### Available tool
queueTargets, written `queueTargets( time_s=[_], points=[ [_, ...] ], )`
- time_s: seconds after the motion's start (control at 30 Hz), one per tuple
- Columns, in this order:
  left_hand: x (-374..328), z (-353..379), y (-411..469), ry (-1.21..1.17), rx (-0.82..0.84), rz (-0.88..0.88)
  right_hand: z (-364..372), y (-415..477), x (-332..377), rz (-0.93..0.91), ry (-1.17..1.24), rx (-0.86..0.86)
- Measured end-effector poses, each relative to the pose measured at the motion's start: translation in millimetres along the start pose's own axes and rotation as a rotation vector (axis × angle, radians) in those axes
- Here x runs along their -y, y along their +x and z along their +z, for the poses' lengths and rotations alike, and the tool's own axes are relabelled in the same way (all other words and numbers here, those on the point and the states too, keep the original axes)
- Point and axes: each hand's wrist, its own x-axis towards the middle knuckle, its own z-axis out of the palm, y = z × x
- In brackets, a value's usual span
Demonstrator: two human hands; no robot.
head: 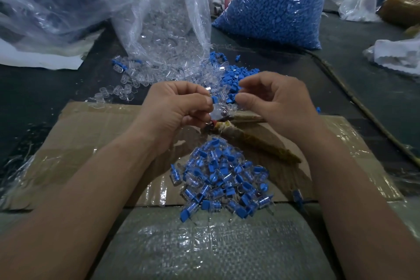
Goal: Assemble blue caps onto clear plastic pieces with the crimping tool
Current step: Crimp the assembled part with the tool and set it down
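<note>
Fingers (197, 94) of your left hand (177, 107) curl and pinch a blue cap (214, 99) against a clear piece (220, 112), just above the crimping tool (250, 141) lying on the cardboard (91, 134). Your right hand (279, 100) curls beside the cap; whether it grips anything cannot be told. Assembled pieces (222, 184) are heaped nearer you.

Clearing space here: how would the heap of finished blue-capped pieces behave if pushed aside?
The heap probably scatters rather than slides whole: its pieces lie loose. Each looks small, plastic, so likely light. Rounded bodies may roll on the taped cardboard.
</note>
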Motion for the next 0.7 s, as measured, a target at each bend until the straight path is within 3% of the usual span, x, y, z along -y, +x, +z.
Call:
queueTargets(
  time_s=[0.23, 0.33, 0.6, 0.7],
  points=[
    [2, -1, 2, -0.029, -0.012, -0.001, -19, 2, -13, 0.247, -0.32, 0.414],
    [2, -2, 3, -0.021, -0.007, 0.001, -16, 2, -14, 0.272, -0.462, 0.532],
    [5, -3, 4, -0.027, -0.006, 0.006, -11, 4, -9, 0.247, -0.532, 0.447],
    [5, -3, 5, -0.039, -0.022, 0.005, -2, 4, -7, 0.18, -0.68, 0.374]
  ],
)
